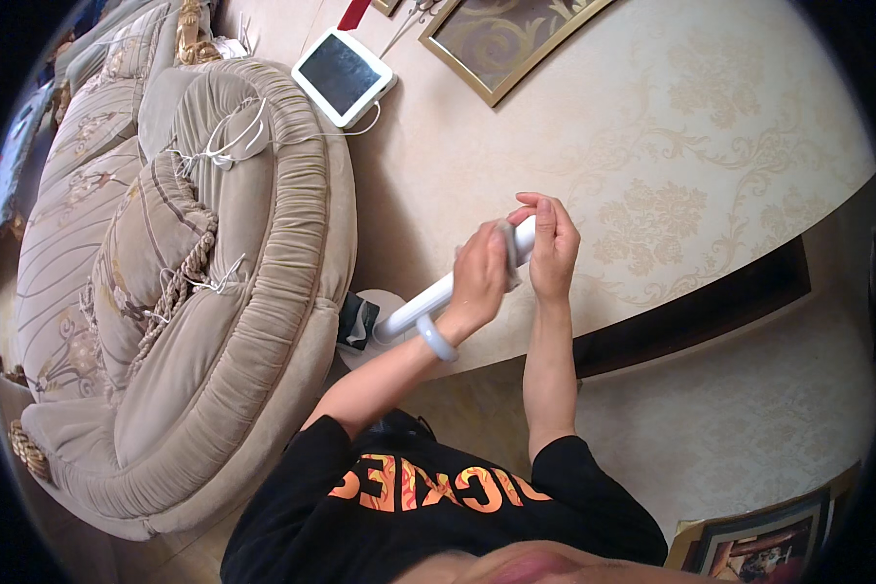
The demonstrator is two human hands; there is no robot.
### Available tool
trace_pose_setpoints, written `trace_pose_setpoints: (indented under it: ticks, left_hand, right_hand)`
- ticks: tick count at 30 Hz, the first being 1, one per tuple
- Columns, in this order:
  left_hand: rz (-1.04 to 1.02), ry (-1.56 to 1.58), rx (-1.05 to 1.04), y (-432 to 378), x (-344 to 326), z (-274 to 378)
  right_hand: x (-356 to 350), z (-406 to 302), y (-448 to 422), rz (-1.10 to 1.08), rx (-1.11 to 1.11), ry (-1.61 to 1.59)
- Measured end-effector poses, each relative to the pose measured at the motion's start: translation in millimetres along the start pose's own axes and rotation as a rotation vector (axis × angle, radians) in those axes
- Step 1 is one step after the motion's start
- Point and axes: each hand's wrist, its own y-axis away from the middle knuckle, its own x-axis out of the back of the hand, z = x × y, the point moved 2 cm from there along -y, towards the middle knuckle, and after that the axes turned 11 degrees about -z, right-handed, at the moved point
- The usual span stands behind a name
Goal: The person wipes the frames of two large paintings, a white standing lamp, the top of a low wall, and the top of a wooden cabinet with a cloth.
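Note:
A white pole slants up from beside a round white base towards my hands. My left hand, with a pale bangle on its wrist, presses a grey cloth around the upper part of the pole. My right hand is at the pole's top end, with the thumb on the near side and the fingers curling behind it. The pole's tip and part of the cloth are hidden by the hands.
A beige upholstered sofa fills the left side, with white cables and a tasselled cushion on it. Beyond it is a white-framed screen device with a cable. A gold frame is on the patterned wall. A dark packet lies by the round base.

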Motion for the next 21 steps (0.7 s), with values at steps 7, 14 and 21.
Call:
trace_pose_setpoints:
  ticks: [7,14,21]
  left_hand:
    - [-0.107,-0.223,0.002,11.8,7.7,-67.1]
    - [-0.104,-0.002,0.379,68.9,41.0,-186.2]
    - [0.162,-0.027,0.497,72.2,67.5,-204.6]
  right_hand:
    - [12.2,6.5,1.2,0.018,-0.047,-0.029]
    - [20.4,14.4,7.5,0.013,-0.04,0.002]
    - [9.8,1.7,-4.9,0.009,0.016,-0.042]
